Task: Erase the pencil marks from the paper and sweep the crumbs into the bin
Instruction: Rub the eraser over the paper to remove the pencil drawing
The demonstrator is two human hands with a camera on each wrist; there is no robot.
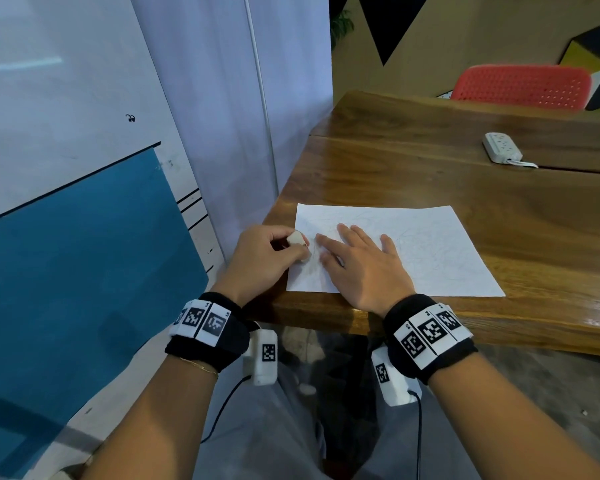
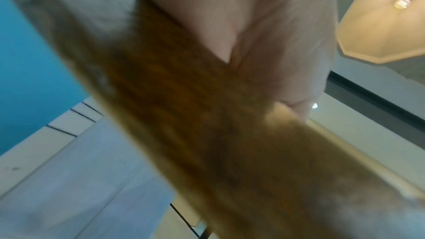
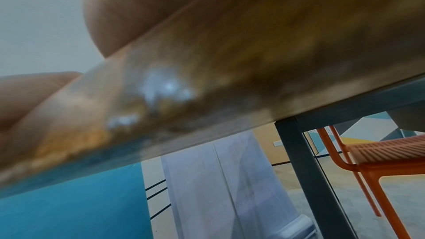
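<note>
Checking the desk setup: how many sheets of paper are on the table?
1. The paper lies at the table's near-left corner, under the right hand; sheets beneath it would be hidden.

Left hand [image 1: 261, 253] pinching white eraser [image 1: 298, 241] at paper [image 1: 430, 247] left edge; right hand [image 1: 364, 268] lying flat, pressing sheet; pencil marks seemingly faint.

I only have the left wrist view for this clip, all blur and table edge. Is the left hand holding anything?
Observer: Yes. In the head view the left hand pinches a white eraser at the left edge of the paper.
Operator: And the right hand?
Observer: The right hand lies flat on the paper, fingers straight.
Operator: Marks left on the sheet?
Observer: Faint pencil lines show across it.
Operator: A bin anywhere?
Observer: None in any view; only a power strip on the table.
</note>
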